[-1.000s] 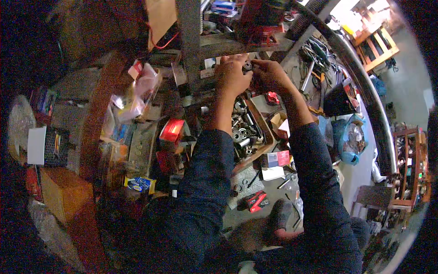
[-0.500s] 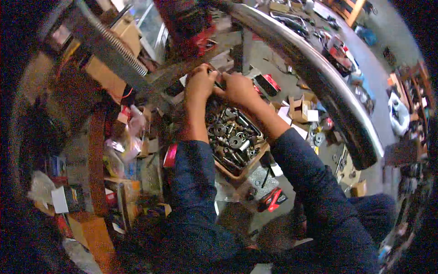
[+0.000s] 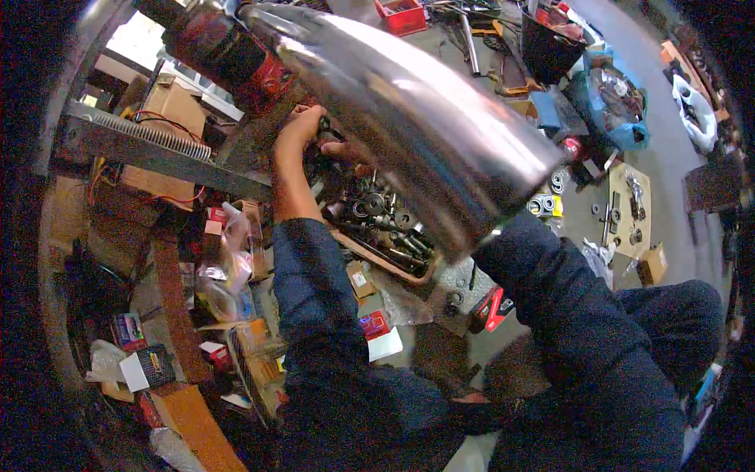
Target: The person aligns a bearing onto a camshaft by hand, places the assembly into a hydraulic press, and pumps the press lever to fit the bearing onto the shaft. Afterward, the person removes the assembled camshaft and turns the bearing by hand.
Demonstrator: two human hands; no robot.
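Note:
My left hand [image 3: 299, 126] is curled on a small dark metal part [image 3: 329, 130] beside the red-and-black press body [image 3: 228, 59]. My right hand [image 3: 340, 151] meets that part from the right, mostly hidden behind a large polished metal bar [image 3: 440, 110], which crosses in front of my right forearm. Below both hands a shallow tray [image 3: 362, 250] holds several loose metal sleeves, washers and pins [image 3: 370, 204].
A steel beam with a spring [image 3: 134, 130] runs left of my hands, with cardboard and wires [image 3: 157, 181]. Bagged items [image 3: 236, 252] and boxes lie left. A blue bag [image 3: 598, 102], red bin [image 3: 399, 16], loose tools and a parts board [image 3: 629, 212] are at right.
The view has swung, so the polished bar looms closer and now covers most of my right hand and forearm. My hands appear further left in the picture, still together at the part.

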